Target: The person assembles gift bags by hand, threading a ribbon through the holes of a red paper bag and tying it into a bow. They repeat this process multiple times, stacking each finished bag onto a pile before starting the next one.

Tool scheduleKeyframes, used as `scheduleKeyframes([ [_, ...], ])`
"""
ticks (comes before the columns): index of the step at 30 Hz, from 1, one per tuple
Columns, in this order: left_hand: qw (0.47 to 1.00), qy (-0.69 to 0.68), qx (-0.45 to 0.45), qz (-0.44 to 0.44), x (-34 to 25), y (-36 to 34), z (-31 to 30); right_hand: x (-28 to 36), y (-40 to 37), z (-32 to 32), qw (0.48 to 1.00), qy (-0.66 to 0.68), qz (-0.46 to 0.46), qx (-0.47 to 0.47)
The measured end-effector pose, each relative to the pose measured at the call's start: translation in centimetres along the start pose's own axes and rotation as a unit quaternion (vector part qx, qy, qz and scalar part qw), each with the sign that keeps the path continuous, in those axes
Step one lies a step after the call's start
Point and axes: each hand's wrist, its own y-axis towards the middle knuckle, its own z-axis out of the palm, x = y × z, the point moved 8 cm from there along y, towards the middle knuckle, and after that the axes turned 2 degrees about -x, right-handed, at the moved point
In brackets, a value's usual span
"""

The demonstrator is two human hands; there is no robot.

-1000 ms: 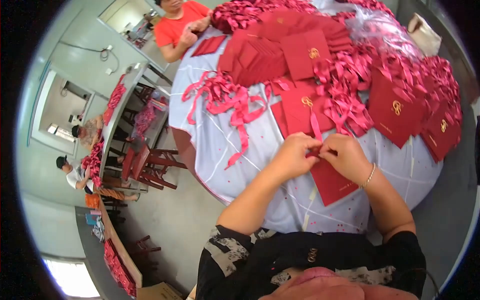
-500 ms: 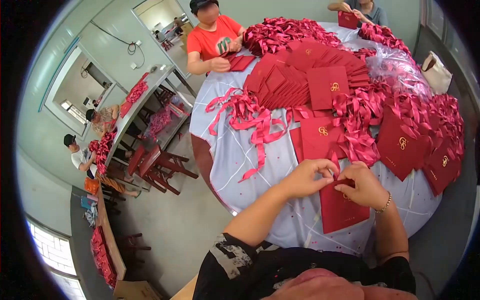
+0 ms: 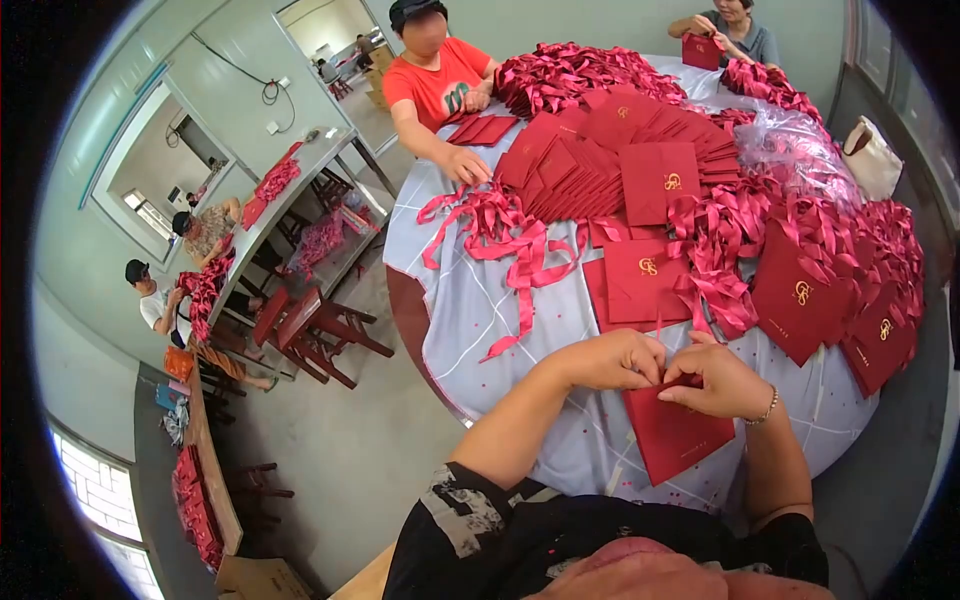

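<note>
A flat red paper bag (image 3: 680,440) with small gold print is in front of me, tilted, its top edge up between my hands. My right hand (image 3: 722,380), a bracelet at its wrist, pinches that top edge between thumb and fingers. The fingers of my left hand (image 3: 628,358) are pinched together at the bag's top left corner. A sliver of pink ribbon (image 3: 659,318) shows just above them; the fingers hide most of it. Another red bag with a gold logo (image 3: 648,282) lies just beyond my hands, beside a heap of ribbon handles (image 3: 718,298).
Stacked red bags (image 3: 565,170) and ribbon heaps (image 3: 590,78) cover much of the cloth-covered round table (image 3: 540,400). Loose ribbons (image 3: 520,250) lie at left. A person in red (image 3: 440,85) and another in grey (image 3: 750,45) sit across. Wooden stools (image 3: 325,335) stand on the floor.
The bag between my hands has tilted and shifted slightly left and down. The ribbon that stood up between my fingers is now mostly hidden. The person in red has reached toward the loose ribbons.
</note>
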Motion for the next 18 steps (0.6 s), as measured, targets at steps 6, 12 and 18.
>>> scheduleKeyframes([
  [6, 0.980, 0.167, -0.097, -0.044, 3.5, -3.3, -5.5, 0.4, -0.4, 0.6, 0.998, 0.031, -0.017, 0.050],
  [12, 0.837, 0.300, -0.443, -0.118, 1.0, -5.8, -9.9, 0.0, -0.4, 0.2, 0.976, -0.170, -0.096, -0.098],
  [18, 0.940, 0.065, -0.311, -0.129, 3.1, -0.8, -3.0, -2.3, 0.5, 1.4, 0.973, -0.182, -0.079, -0.113],
])
